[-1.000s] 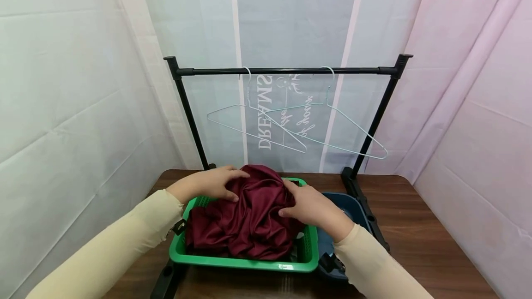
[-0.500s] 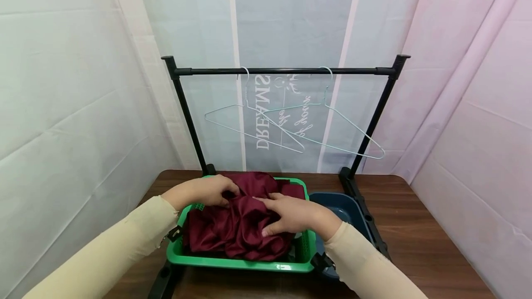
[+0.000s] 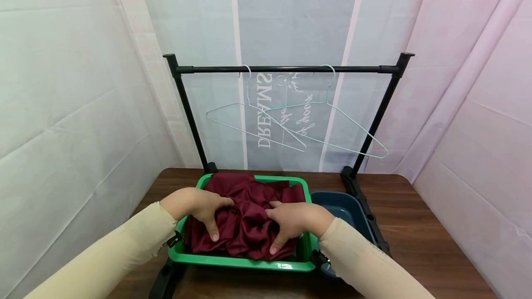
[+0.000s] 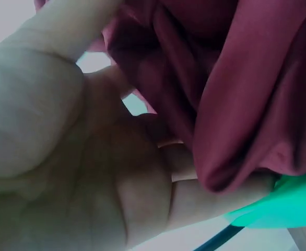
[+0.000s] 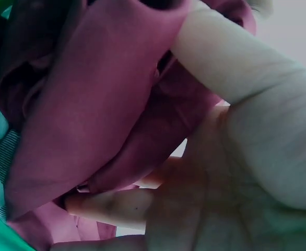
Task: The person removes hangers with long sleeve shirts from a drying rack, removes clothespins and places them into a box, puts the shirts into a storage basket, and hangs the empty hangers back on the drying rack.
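A heap of shiny dark red satin cloth [image 3: 247, 215] lies crumpled in a green plastic basket [image 3: 241, 262]. My left hand [image 3: 198, 206] rests on the heap's left side, thumb and fingers spread. On the right side my right hand [image 3: 296, 219] touches it, fingers apart. In the left wrist view the red cloth [image 4: 236, 104] hangs over the fingers, its folds in front of the open palm. The right wrist view has folds of the red cloth [image 5: 95, 104] between thumb and extended fingers. Some fingertips are hidden by cloth. Striped fabric [image 5: 4, 157] shows beside it.
Behind the basket stands a black clothes rack [image 3: 287, 69] with two pale wire hangers, one left [image 3: 249, 100] and one right [image 3: 327, 100]. A dark blue basin [image 3: 345, 204] sits right of the basket on the brown wooden table [image 3: 424, 234]. Light curtains surround it.
The raised middle of the red cloth has sunk flatter into the basket. My left hand has come nearer and lower, its thumb now spread towards me. The right hand has moved left and nearer.
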Demonstrator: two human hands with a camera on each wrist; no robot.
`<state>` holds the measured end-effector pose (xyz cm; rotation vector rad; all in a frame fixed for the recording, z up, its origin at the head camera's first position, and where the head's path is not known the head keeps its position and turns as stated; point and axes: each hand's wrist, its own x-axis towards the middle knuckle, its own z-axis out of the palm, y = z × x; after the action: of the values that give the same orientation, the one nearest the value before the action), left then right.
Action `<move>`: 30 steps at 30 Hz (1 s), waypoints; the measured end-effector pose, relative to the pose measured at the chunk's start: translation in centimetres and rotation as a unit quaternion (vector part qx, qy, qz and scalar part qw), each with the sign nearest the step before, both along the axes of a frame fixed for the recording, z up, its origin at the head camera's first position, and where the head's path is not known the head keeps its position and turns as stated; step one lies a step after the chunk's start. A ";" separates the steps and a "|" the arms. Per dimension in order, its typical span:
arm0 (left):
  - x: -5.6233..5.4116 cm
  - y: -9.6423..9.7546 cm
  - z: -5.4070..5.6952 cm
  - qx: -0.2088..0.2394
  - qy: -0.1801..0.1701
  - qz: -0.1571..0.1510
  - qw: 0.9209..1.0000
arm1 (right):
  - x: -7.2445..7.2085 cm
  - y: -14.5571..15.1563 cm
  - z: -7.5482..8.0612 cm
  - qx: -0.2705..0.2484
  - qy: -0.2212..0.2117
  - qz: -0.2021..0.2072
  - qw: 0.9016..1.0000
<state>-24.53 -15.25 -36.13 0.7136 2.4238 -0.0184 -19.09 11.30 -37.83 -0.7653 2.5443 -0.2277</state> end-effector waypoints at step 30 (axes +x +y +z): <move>-7.4 1.7 1.5 0.109 0.119 0.005 0.987 | -3.6 -1.4 -2.1 0.046 -0.062 0.039 0.996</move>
<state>-31.90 -13.51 -34.61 0.8378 2.6864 0.1777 -22.68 9.91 -39.96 -0.7878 2.3848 -0.1276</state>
